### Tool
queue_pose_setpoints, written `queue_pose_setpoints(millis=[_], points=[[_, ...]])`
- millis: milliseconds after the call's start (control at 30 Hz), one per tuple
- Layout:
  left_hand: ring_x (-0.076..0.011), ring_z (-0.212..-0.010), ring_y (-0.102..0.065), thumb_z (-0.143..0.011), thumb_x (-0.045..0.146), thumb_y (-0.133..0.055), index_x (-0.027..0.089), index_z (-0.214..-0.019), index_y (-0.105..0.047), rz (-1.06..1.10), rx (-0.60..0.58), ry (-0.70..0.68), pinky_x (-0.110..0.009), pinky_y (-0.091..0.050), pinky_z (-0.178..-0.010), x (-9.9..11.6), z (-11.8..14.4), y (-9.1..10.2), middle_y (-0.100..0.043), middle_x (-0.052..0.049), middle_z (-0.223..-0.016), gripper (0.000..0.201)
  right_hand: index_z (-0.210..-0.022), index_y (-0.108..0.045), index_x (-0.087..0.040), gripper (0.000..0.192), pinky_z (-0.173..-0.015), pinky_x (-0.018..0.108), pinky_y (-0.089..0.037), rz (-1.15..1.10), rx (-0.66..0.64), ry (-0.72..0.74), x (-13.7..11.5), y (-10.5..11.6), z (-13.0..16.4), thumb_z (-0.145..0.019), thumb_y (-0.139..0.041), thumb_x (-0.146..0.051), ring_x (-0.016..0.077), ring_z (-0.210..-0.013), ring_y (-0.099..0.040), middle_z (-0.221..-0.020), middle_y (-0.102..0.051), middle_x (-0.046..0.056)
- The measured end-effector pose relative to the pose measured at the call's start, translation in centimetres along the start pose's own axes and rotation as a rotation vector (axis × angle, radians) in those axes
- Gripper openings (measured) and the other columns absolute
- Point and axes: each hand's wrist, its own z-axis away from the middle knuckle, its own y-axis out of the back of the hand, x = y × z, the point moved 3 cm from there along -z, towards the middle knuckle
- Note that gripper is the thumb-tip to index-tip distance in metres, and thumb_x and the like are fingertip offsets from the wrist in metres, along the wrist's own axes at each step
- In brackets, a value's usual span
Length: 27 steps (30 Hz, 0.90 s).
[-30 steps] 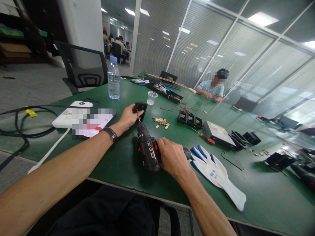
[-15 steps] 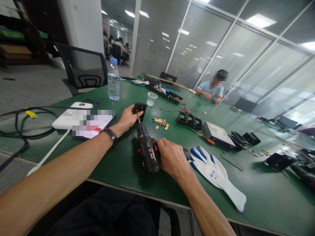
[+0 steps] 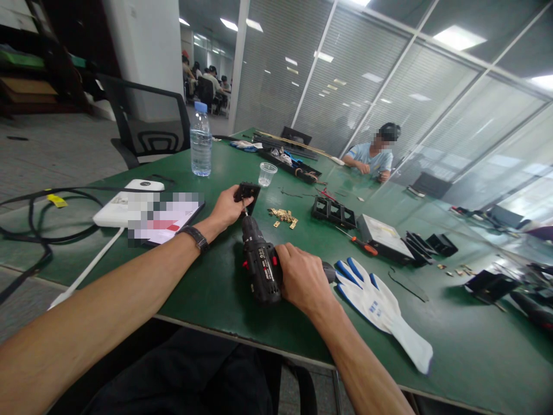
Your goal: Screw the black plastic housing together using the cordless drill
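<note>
Left hand clamps the black part at twelve o'clock of the drill, which the right hand grips; a slipping bit could gouge nearby fingers.

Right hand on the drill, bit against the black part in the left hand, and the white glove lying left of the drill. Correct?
Not quite. The head view shows the glove lying right of the drill, beside the right hand. The rest holds: the right hand grips the drill, its bit against the black part held by the left hand.
</note>
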Motion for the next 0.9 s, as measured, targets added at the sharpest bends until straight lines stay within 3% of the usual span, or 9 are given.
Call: queue_pose_setpoints(millis=[900], points=[[-0.0186,-0.085,-0.06,-0.07,0.037,-0.069,0.015,-0.101,-0.063,-0.036,0.016,-0.004,-0.031,-0.049,-0.077,0.44,0.17,0.03,-0.068,-0.006,-0.093,0.038,-0.101,-0.046,-0.021,0.027,-0.067,0.03,-0.04,0.026,0.011,0.008,0.11,-0.17,0.04,-0.076,-0.058,-0.023,0.0225,-0.086,-0.059,-0.099,-0.06,0.007]])
